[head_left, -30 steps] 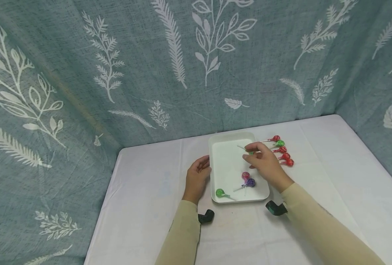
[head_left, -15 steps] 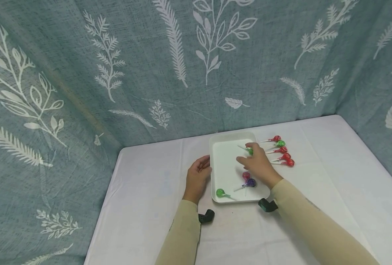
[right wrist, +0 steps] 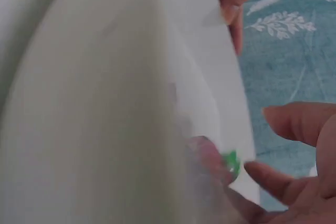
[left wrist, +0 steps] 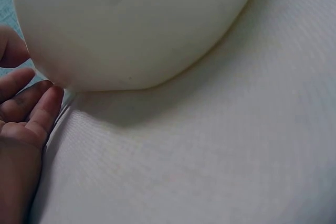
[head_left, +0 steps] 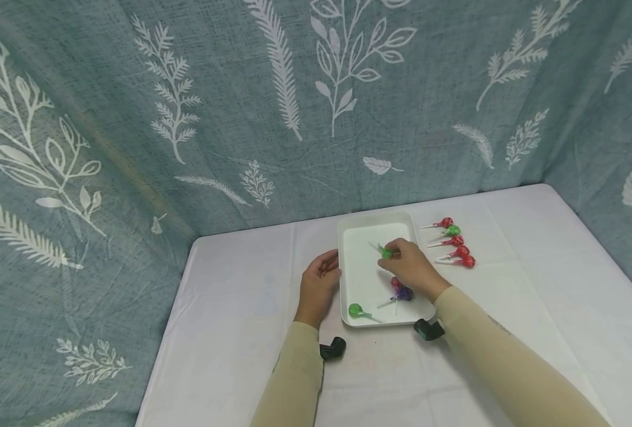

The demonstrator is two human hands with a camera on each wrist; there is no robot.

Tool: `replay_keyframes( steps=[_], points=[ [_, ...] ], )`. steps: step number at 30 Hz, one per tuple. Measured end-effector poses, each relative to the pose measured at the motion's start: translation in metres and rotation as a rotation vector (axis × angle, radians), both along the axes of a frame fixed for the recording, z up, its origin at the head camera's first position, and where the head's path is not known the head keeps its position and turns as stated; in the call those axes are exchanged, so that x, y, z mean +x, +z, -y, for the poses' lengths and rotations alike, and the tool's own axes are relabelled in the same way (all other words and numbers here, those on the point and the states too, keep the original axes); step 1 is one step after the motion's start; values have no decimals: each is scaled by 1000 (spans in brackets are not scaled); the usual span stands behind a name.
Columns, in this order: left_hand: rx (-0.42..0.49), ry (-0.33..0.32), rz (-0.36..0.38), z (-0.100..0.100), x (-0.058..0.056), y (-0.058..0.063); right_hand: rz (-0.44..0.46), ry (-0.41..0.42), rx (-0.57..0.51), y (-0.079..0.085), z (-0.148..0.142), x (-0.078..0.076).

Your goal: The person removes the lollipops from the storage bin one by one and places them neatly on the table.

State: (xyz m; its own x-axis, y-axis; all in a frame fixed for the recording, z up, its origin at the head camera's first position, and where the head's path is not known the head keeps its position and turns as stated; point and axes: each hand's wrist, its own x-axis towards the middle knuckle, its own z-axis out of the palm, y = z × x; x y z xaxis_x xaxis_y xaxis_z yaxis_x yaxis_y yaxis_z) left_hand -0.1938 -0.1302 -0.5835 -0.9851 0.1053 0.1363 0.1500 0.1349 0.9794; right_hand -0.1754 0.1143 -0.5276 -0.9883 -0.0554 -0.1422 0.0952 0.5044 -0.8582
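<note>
A white tray lies on the table. The left hand rests against its left side, thumb and fingertips touching the wall, as the left wrist view also shows. Over the tray, the right hand has its fingertips at a green lollipop. In the right wrist view, a fingertip meets this green lollipop while the thumb stands apart. Inside the tray's near end are a pink lollipop and a purple lollipop, overlapping. Another green lollipop lies in the near left corner.
Right of the tray, several lollipops form a column on the white cloth, among them a red lollipop and a green lollipop. A patterned blue-green curtain hangs behind the table. Black devices sit at both wrists.
The right hand has moved left and the green lollipop has shifted from the tray's right side toward its middle. The left hand and the other lollipops have stayed put.
</note>
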Motion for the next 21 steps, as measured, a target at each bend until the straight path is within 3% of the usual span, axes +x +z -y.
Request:
replay_keyframes(
  steps=[9, 13, 21],
  points=[
    [-6, 7, 11, -1, 2, 2, -123, 61, 72, -24, 8, 1],
    [4, 5, 7, -2, 2, 2, -180, 37, 84, -29, 9, 1],
    [1, 18, 17, -2, 1, 2, -221, -33, -14, -27, 8, 3]
  ],
)
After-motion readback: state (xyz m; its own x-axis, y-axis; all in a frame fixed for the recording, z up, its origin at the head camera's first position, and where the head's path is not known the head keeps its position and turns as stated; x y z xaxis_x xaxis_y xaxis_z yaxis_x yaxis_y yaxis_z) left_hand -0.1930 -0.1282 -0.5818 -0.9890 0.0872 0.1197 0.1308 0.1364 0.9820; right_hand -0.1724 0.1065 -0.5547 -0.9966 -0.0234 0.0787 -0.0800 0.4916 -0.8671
